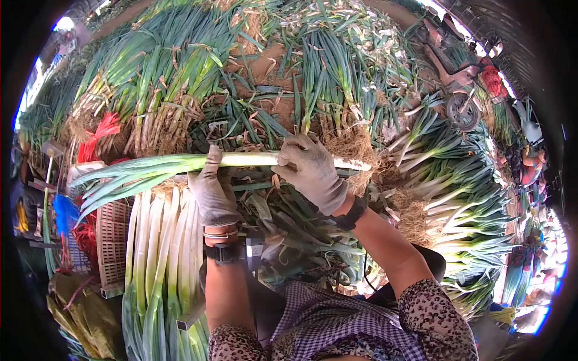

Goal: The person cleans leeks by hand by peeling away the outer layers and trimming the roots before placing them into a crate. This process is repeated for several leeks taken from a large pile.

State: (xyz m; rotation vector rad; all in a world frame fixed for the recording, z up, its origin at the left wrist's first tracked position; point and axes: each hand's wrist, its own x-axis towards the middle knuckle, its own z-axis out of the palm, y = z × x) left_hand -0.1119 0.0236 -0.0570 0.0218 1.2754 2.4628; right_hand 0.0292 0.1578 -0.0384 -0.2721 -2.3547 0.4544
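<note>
A long leek [250,159] lies crosswise in front of me, its green leaves spreading to the left and its white root end to the right. My left hand [214,191], in a light work glove, is closed around the stalk where the green meets the white. Farther right, my gloved right hand [310,171] grips the white shank near the root end, fingers bent over it. Below my left hand, a row of cleaned leeks [161,240] lies with white stems uppermost and leaves toward me.
Heaps of untrimmed leeks [174,66] cover the ground ahead. Another pile of leeks [463,222] lies at right. A plastic crate [113,243] stands at left beside red strips [99,135] and a blue bundle [65,210]. A scooter [454,78] is parked at upper right.
</note>
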